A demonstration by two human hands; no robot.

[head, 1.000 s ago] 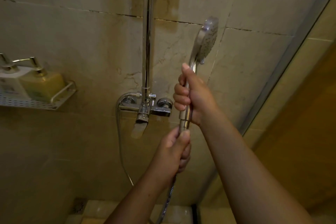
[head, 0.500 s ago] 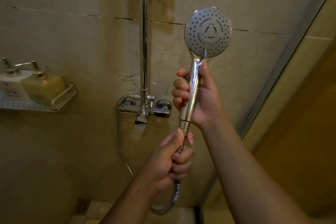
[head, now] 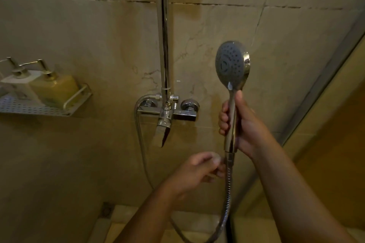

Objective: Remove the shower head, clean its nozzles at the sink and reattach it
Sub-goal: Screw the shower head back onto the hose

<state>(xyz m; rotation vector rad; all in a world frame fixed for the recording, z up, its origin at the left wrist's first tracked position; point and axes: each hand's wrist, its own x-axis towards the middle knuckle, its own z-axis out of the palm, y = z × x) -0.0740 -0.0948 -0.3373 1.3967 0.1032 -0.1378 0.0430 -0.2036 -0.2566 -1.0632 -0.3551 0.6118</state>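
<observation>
Two hands are in view. The left hand (head: 199,169), the nearest, has its fingers curled at the nut (head: 229,157), where the one hose (head: 228,199) joins the handle. The hand is blurred, so I cannot tell if it pinches the nut or only touches it. The right hand (head: 244,124) is wrapped firmly around the handle of the one shower head (head: 232,65) and hides the handle's middle part. The head is held upright in the air, off the wall, with the hose attached.

Behind, the tiled wall (head: 79,25) carries one mixer tap (head: 167,113) and one riser pipe (head: 164,35). One perforated shelf (head: 39,109) at the left holds two pump bottles, a white bottle (head: 17,85) and a yellow bottle (head: 54,87), side by side near its right end.

Half a second ago the nozzle face looked straight at the camera; now it is turned to the left. The left hand then gripped the hose lower down.
</observation>
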